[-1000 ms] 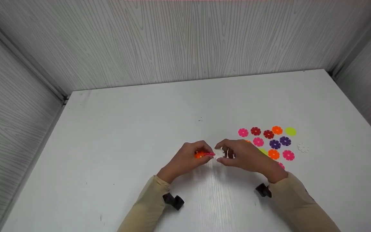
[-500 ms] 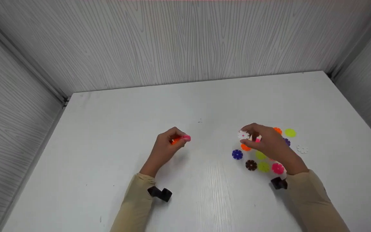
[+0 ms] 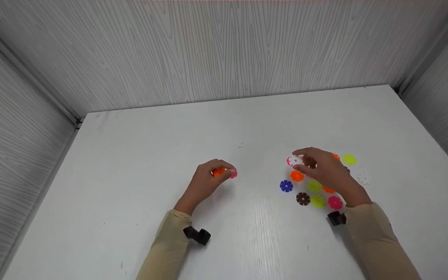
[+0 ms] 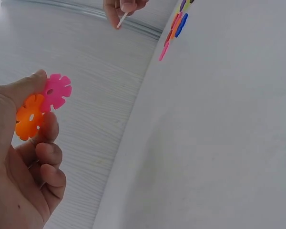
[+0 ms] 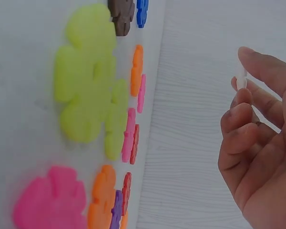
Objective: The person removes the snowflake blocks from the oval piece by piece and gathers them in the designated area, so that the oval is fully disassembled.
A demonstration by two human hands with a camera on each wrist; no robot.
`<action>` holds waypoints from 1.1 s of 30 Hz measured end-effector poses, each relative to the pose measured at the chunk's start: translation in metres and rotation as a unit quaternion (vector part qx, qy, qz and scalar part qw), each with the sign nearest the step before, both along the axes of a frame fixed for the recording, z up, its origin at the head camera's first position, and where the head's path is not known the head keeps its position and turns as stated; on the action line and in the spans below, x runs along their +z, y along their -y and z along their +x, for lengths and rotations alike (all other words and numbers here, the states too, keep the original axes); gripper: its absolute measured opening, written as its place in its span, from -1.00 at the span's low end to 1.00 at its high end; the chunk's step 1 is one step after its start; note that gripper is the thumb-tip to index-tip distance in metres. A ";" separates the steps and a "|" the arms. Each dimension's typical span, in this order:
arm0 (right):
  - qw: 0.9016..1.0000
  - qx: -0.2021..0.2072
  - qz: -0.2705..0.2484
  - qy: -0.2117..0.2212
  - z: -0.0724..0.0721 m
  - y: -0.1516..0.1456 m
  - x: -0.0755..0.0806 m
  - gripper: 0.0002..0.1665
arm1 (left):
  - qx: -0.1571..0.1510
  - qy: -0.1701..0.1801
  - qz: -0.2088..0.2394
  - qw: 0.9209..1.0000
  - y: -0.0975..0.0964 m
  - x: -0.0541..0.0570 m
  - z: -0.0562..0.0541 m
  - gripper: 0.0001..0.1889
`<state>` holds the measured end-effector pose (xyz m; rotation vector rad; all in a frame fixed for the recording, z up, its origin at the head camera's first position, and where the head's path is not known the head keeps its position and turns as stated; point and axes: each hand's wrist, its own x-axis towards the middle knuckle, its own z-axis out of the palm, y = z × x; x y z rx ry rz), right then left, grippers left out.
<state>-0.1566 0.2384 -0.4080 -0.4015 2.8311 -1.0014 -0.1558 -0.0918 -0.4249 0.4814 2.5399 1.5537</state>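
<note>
Between thumb and fingers, my left hand (image 3: 202, 182) pinches two notched, flower-shaped plastic discs, one orange (image 4: 29, 118) and one pink (image 4: 60, 89). Their edges meet and overlap in the left wrist view; whether they are slotted together I cannot tell. My right hand (image 3: 327, 169) pinches a white disc (image 5: 241, 76) of the same kind by its edges. In the head view that hand is over the far part of a group of loose discs, and a pink one shows through behind the white. A wide gap separates the two hands, both raised off the table.
Loose discs lie flat on the white table (image 3: 150, 155) at the right, among them blue (image 3: 286, 186), brown (image 3: 303, 198), lime (image 3: 349, 159) and pink (image 3: 335, 202). A white disc (image 3: 364, 179) lies at the group's right edge. Panels stand behind and at both sides.
My hands were close together a second ago and have parted, the left going left with the orange and pink discs, the right going right with the white disc. Lately the left has shifted slightly right.
</note>
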 end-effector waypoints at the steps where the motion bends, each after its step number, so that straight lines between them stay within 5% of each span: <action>1: 1.000 0.000 0.002 0.009 -0.001 0.002 -0.001 -0.53 | 0.000 -0.002 -0.002 1.000 0.000 0.001 0.000 -0.87; 13: 0.995 0.028 0.064 0.074 -0.012 0.026 -0.006 -0.49 | -0.030 0.043 0.028 0.998 -0.002 0.002 0.003 -0.86; 21: 0.989 0.020 0.086 0.119 -0.017 0.030 -0.007 -0.50 | -0.044 0.033 0.007 0.998 -0.003 0.004 0.004 -0.89; 33: 0.985 0.016 0.113 0.129 -0.019 0.034 -0.008 -0.56 | -0.043 0.022 -0.018 0.999 -0.005 0.004 0.007 -0.87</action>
